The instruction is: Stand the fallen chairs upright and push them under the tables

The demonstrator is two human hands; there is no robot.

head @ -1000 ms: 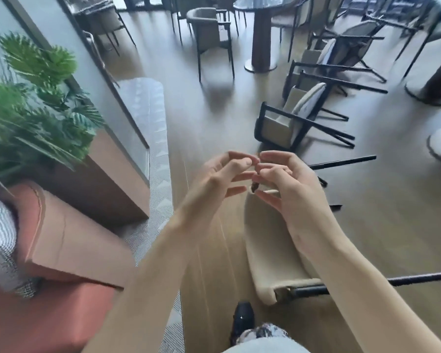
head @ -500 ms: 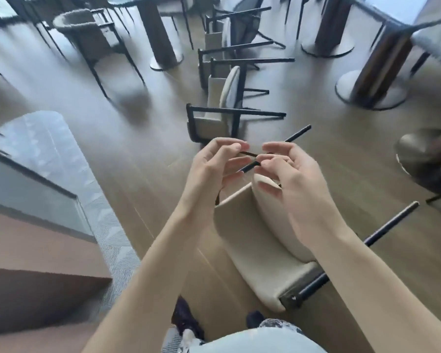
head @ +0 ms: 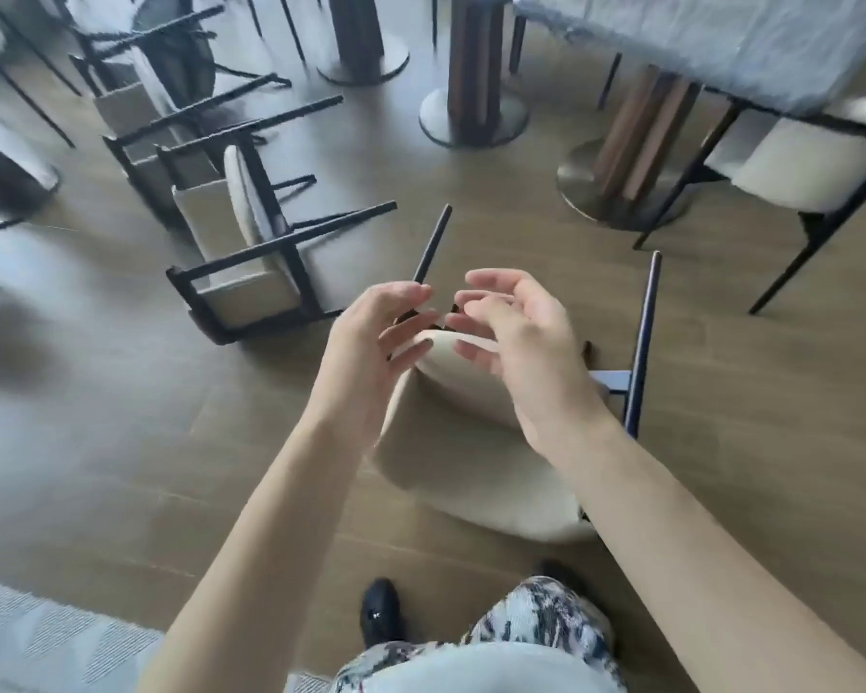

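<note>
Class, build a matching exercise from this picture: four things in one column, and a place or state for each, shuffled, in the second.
Things:
1. nearest beige chair
2. square-framed chair
3. chair at right
4. hands (left hand, right hand)

States:
A. upright, seat under the table
B. open, holding nothing
C. on its side, left of the hands
D. fallen at the person's feet, legs pointing away

Pairs: 1-D, 2-C, 3-A, 4-B

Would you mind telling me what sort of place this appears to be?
Probably a cafe or restaurant dining room: several pedestal tables, one cloth-covered table, and many matching cushioned chairs, some tipped over on the wooden floor, like the nearest chair.
</note>
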